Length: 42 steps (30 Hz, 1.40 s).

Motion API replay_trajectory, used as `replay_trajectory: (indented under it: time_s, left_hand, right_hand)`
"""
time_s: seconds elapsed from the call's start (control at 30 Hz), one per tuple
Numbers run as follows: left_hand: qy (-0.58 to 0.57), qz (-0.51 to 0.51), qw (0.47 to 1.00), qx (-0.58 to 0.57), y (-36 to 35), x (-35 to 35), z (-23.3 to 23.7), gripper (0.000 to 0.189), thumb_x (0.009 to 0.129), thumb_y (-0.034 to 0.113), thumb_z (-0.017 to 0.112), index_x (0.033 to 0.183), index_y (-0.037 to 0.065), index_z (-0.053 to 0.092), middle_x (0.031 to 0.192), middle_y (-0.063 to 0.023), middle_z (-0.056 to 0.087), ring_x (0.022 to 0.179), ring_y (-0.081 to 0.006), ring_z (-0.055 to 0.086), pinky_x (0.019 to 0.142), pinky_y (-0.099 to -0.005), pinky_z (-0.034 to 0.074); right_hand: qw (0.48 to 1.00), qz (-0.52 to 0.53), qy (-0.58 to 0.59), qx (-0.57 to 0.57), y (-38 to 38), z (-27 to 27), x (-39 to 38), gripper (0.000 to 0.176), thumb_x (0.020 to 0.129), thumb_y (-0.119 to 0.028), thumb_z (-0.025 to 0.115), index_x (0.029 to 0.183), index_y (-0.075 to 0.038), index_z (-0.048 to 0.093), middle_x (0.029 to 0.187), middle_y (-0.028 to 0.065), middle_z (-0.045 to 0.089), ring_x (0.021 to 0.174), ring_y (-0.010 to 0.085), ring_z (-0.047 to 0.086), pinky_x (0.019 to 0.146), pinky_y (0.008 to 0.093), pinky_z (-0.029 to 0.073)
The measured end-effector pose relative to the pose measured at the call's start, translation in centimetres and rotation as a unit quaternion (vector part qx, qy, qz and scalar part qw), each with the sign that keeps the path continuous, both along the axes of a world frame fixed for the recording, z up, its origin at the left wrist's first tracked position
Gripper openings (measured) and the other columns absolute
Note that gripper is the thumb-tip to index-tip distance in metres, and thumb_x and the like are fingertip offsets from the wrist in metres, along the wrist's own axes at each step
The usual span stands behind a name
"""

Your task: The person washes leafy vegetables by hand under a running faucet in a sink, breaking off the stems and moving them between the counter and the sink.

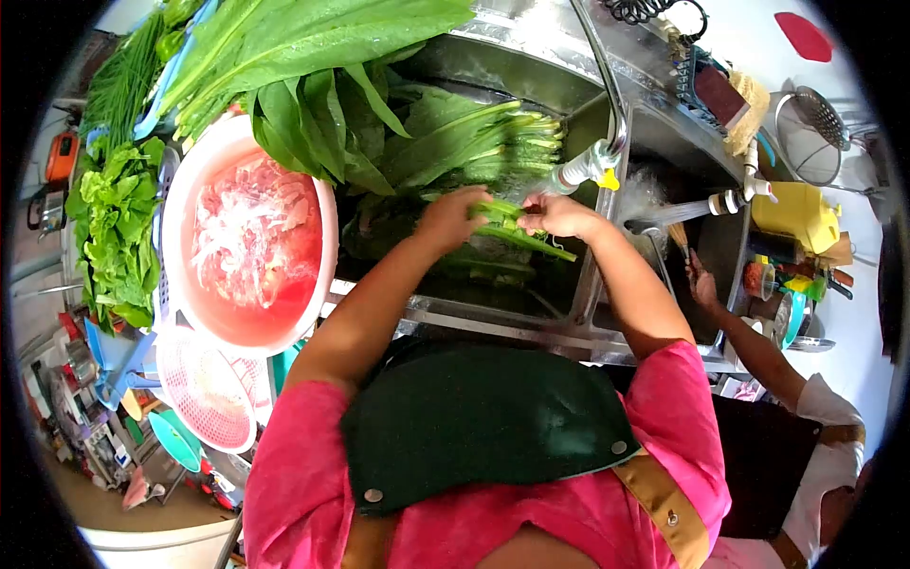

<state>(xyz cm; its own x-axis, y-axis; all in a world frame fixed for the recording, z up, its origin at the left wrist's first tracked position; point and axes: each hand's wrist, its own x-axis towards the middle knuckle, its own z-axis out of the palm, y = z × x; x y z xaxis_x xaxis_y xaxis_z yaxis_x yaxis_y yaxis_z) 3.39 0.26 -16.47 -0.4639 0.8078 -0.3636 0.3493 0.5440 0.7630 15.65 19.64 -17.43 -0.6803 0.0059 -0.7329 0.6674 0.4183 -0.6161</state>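
Over the left sink basin (pixel 431 303), my left hand (pixel 453 220) is closed around green leafy stalks (pixel 507 226). My right hand (pixel 561 216) pinches the same stalks toward their cut ends, some of which stick out below it. Just above my right hand is the white faucet nozzle (pixel 578 169), with water splashing near it. A pile of long leafy greens (pixel 474 142) lies in the basin beyond my hands, pale stem ends to the right. Part of the basin's contents is hidden under water and shadow.
Left of the sink stands a pink tub (pixel 327 237) of meat in reddish water. Large leaves (pixel 303 47) overhang the basin. At the right basin a co-worker's hand (pixel 701 284) holds a brush (pixel 679 237) near a running tap (pixel 692 211). A yellow jug (pixel 796 218) stands beyond.
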Motion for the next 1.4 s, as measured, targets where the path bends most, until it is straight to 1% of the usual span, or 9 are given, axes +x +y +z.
replay_trajectory:
  time_s: [0.07,0.13,0.43,0.5,0.67,0.83,0.93,1.17,1.4]
  left_hand:
    - [0.075,-0.093,0.993,-0.002,2.0,1.0,-1.1,0.041,0.073,0.027,0.062,0.108,0.007,0.053,0.101,-0.0147,0.057,0.089,-0.0278,0.056,0.077,-0.0349,0.044]
    - [0.072,-0.086,0.994,0.009,3.1,0.8,-1.7,0.037,0.073,0.026,0.062,0.105,0.01,0.054,0.098,-0.0145,0.057,0.087,-0.0284,0.056,0.074,-0.0359,0.044]
    - [0.154,-0.087,0.983,0.048,4.2,1.2,0.2,0.026,0.073,0.021,0.061,0.094,0.008,0.055,0.092,-0.0147,0.057,0.081,-0.031,0.055,0.07,-0.0382,0.043]
    - [0.173,-0.049,0.961,0.211,4.0,1.3,-0.5,0.026,0.073,0.02,0.061,0.092,0.005,0.054,0.09,-0.0146,0.057,0.077,-0.0333,0.054,0.067,-0.0377,0.044]
    - [0.047,-0.119,0.969,0.209,3.6,0.3,2.7,0.028,0.072,0.02,0.062,0.089,-0.001,0.054,0.086,-0.0151,0.057,0.076,-0.0321,0.055,0.068,-0.0352,0.044]
    - [0.159,-0.12,0.952,0.234,2.1,1.0,3.1,0.026,0.072,0.017,0.063,0.089,-0.001,0.055,0.085,-0.0152,0.058,0.078,-0.0252,0.057,0.069,-0.0315,0.044]
    - [0.153,0.121,0.935,0.296,0.6,0.0,7.2,0.016,0.068,0.008,0.064,0.08,0.002,0.055,0.081,-0.0149,0.056,0.074,-0.0317,0.054,0.063,-0.0329,0.044]
    - [0.351,0.221,0.797,0.44,-4.2,-3.8,17.8,0.01,0.08,-0.001,0.05,0.084,-0.002,0.042,0.091,-0.0162,0.058,0.078,-0.0202,0.057,0.071,-0.0277,0.044]
    - [0.202,0.211,0.843,0.452,-4.9,-2.3,16.5,0.049,0.064,0.007,0.072,0.1,0.002,0.039,0.076,-0.0042,0.048,0.063,-0.0124,0.044,0.059,-0.0239,0.037]
  right_hand:
    - [0.997,-0.06,0.027,-0.048,-0.2,2.6,0.5,0.031,0.074,-0.014,0.062,0.1,0.0,0.051,0.076,0.0084,0.059,0.074,0.0141,0.055,0.068,0.028,0.042]
    - [0.983,0.016,0.03,0.181,0.2,4.2,1.2,0.021,0.075,-0.012,0.062,0.089,0.002,0.056,0.073,0.0082,0.059,0.07,0.0116,0.054,0.063,0.0259,0.042]
    - [0.944,-0.312,0.112,0.002,-0.6,4.6,1.0,0.02,0.077,-0.022,0.062,0.085,-0.003,0.059,0.071,0.002,0.056,0.056,0.0077,0.048,0.049,0.0221,0.039]
    - [0.898,-0.407,0.073,-0.15,-0.9,5.0,1.0,0.022,0.078,-0.027,0.06,0.085,-0.006,0.054,0.066,0.0021,0.051,0.049,0.0073,0.042,0.04,0.0194,0.032]
    - [0.755,-0.38,0.073,-0.529,-2.0,4.9,1.4,0.019,0.081,-0.025,0.056,0.09,-0.009,0.05,0.066,0.0029,0.048,0.053,0.0051,0.042,0.038,0.0147,0.024]
    - [0.966,-0.229,0.058,-0.107,0.5,1.8,0.6,0.011,0.079,-0.018,0.055,0.084,-0.008,0.057,0.075,0.0051,0.058,0.062,0.0099,0.053,0.045,0.0215,0.039]
    - [0.952,-0.08,-0.006,0.294,2.2,-3.2,0.2,0.012,0.079,-0.017,0.051,0.083,-0.008,0.059,0.08,0.0074,0.06,0.068,0.0146,0.058,0.051,0.0267,0.045]
    - [0.908,0.181,-0.208,0.314,-3.3,-10.1,0.4,0.014,0.079,-0.018,0.05,0.081,-0.007,0.058,0.08,0.0082,0.061,0.068,0.0169,0.058,0.052,0.0296,0.045]
    - [0.902,0.149,-0.174,0.365,-4.5,-12.9,1.5,0.017,0.08,-0.02,0.049,0.079,-0.005,0.058,0.08,0.0091,0.061,0.069,0.0192,0.059,0.054,0.0325,0.045]
